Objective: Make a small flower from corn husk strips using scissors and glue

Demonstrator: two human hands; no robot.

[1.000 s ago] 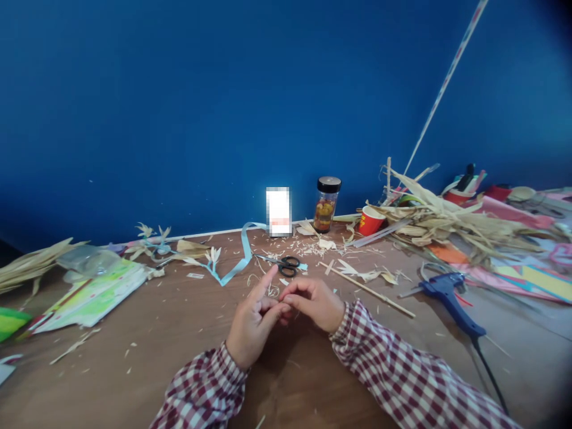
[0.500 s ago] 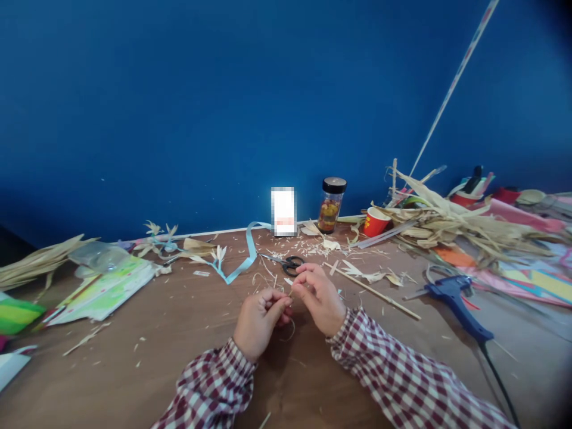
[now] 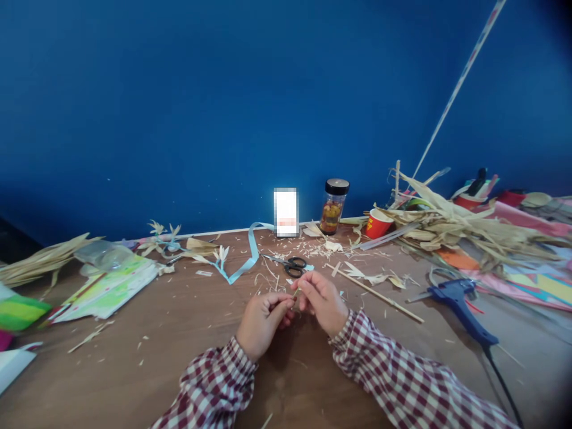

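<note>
My left hand (image 3: 266, 322) is closed in a pinch, thumb against the forefinger, low in the middle of the head view. Close beside it, my right hand (image 3: 322, 301) pinches too, its fingertips nearly meeting the left ones. Between the fingertips shows a thin pale-green strip (image 3: 296, 292), mostly covered by the fingers; both hands grip it. Just beyond the hands lie black-handled scissors (image 3: 292, 266), blades pointing left. A light blue ribbon (image 3: 245, 266) curls on the table left of the scissors.
A blue glue gun (image 3: 462, 307) lies at right with its cord. Dried corn husks (image 3: 451, 223) heap behind it, near a red paper cup (image 3: 379, 223) and a lidded jar (image 3: 333, 205). A thin stick (image 3: 378, 293) lies right of my hands. Shavings litter the brown table (image 3: 179, 351).
My right hand has tipped down and its fingers have closed in towards the left fingertips. A thin loop that hung under the left hand no longer shows. The view has shifted slightly.
</note>
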